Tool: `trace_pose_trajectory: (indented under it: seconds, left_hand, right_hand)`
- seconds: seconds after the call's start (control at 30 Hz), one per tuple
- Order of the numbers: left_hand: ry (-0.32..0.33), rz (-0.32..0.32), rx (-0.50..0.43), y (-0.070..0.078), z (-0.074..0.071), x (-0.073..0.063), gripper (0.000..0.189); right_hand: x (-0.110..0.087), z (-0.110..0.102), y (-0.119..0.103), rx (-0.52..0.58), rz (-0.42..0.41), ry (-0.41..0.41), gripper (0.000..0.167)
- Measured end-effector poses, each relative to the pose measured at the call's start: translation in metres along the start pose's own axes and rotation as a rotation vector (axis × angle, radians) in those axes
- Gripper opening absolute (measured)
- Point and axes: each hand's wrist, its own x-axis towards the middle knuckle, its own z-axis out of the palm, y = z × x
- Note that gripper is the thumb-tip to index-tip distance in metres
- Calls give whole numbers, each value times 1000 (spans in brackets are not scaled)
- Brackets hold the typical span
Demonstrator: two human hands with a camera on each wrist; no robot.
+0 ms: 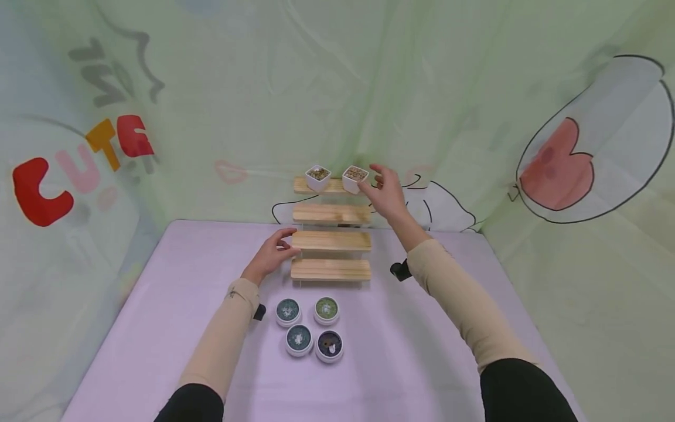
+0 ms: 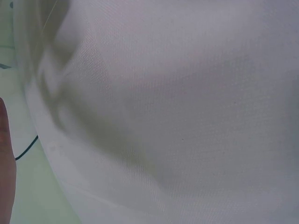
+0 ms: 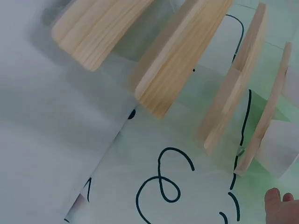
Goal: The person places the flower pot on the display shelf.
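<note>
Atop a four-tiered pale wooden rack (image 1: pixel 331 269), the head view shows a left square white cup (image 1: pixel 318 180) and, just beside it, a right square white cup (image 1: pixel 351 183), both with grainy brownish filling. The right hand (image 1: pixel 389 193) is at the second one, thumb against its side and forefinger near its corner; whether they grip it, I cannot tell. Lower down, the left hand (image 1: pixel 271 255) seems to hold the left end of one tier between thumb and fingers. Four round white pots (image 1: pixel 299 340) with dark or green tops sit in front.

From the left wrist, only pale creased fabric (image 2: pixel 187 140) and a sliver of that hand appear.

Through the right wrist camera, fingertips show near the cup, at the end of the topmost board. The step in hand looks like settling this cup; the next move probably calls for a clean release without nudging it, the rack kept steady.
</note>
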Motion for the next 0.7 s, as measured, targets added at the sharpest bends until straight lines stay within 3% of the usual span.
trace_pose_trajectory:
  seconds: [0.3, 0.53, 0.7]
  left_hand:
    - [2, 4, 12, 8, -4, -4, 61]
    - [-17, 24, -5, 4, -4, -1, 61]
    - [-23, 35, -10, 3, -5, -1, 62]
  right_hand:
    - [-30, -20, -3, -36, -61, -139, 60]
    - [-79, -23, -1, 10, -44, -246, 60]
    - [-117, -21, -14, 73, -9, -298, 59]
